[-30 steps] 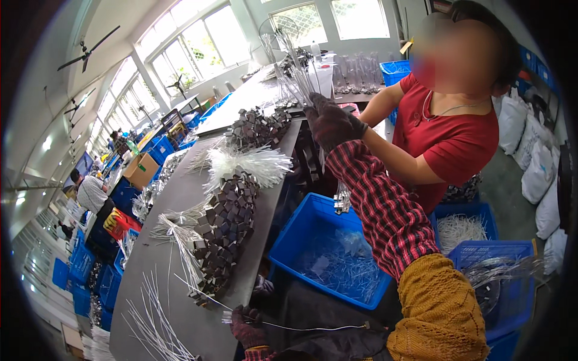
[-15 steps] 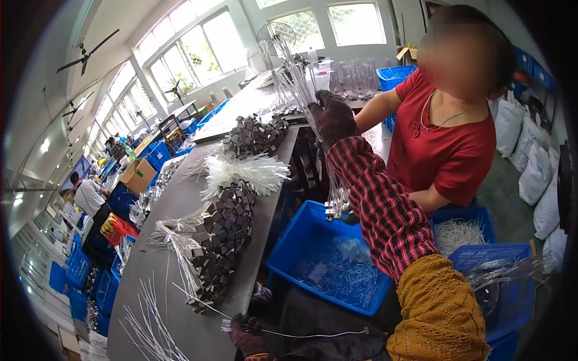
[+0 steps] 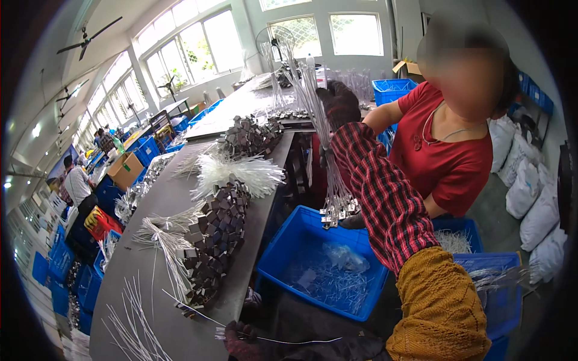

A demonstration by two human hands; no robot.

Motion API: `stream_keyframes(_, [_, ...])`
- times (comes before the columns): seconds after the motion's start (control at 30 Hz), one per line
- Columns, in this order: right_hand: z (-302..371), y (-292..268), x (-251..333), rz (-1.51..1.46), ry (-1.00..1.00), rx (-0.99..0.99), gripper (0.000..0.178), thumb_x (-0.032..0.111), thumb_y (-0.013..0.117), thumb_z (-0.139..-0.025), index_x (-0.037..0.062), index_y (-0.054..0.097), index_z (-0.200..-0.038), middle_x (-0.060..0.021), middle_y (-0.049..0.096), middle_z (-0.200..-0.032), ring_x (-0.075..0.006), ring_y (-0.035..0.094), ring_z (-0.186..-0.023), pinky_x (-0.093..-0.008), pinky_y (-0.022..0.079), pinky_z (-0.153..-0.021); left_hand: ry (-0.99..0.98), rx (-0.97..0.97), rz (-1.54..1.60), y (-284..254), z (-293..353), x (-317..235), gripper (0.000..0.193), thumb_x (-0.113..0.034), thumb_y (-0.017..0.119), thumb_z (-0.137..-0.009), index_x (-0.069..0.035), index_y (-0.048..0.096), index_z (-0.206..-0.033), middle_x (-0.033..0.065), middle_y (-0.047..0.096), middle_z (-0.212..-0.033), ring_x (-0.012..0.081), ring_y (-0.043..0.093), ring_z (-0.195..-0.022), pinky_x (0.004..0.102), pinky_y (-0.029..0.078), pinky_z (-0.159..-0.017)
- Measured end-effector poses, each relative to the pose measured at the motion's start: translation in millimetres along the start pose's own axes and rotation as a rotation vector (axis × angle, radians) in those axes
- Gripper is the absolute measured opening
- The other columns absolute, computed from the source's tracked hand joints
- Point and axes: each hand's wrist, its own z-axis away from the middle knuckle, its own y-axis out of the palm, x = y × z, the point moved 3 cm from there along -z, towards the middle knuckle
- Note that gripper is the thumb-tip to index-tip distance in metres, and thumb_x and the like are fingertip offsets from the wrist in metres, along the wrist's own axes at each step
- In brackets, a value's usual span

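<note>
My right hand [image 3: 341, 106], in a dark glove, is stretched out far ahead and closed round a tall bundle of thin pale wires [image 3: 310, 96]. The bundle hangs nearly upright, with small metal pieces [image 3: 338, 212] clustered at its lower end. Beside those pieces shows a co-worker's dark-gloved hand [image 3: 354, 222]. At the table's near edge my left hand [image 3: 242, 340], also gloved, is closed on a thin white wire [image 3: 301, 342] that sticks out on both sides. Its fingers are partly dark and hard to make out.
A grey table [image 3: 141, 259] carries heaps of dark metal blocks [image 3: 218, 240] and white wire bunches [image 3: 232, 173]. Below the hanging bundle stands a blue bin [image 3: 373, 301] with wire scraps. A co-worker in red [image 3: 451, 150] stands opposite. White sacks [image 3: 521, 201] line the right side.
The bundle and my right hand have shifted slightly, the bundle hanging straighter. The whole view has turned a little. My left hand still holds the wire.
</note>
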Motion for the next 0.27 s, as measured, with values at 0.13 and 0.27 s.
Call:
stream_keyframes(0.13, [-9.1,0.9,-10.0,-0.103,0.011,-0.045,0.037,0.035,0.071,-0.086,0.0059,0.071,-0.109,-0.0138,0.073,-0.097,-0.0231,0.069,-0.086,-0.0363,0.053,-0.079,-0.015,0.063,-0.017,-2.3,3.4,-0.4,0.037,-0.024,0.054,-0.099,-0.005,0.045,-0.129,0.0114,0.052,-0.113,0.0232,0.050,-0.103,0.0347,0.040,-0.085])
stream_keyframes(0.27, [-10.8,6.7,-29.6,-0.210,0.115,-0.057,0.034,0.037,0.069,-0.088,0.0129,0.073,-0.112,-0.0098,0.075,-0.090,-0.0231,0.069,-0.077,-0.0356,0.054,-0.077,-0.024,0.131,-0.049,-9.8,9.7,0.2,0.043,-0.023,0.050,-0.102,-0.003,0.042,-0.139,0.0149,0.052,-0.124,0.0261,0.050,-0.116,0.0373,0.040,-0.096])
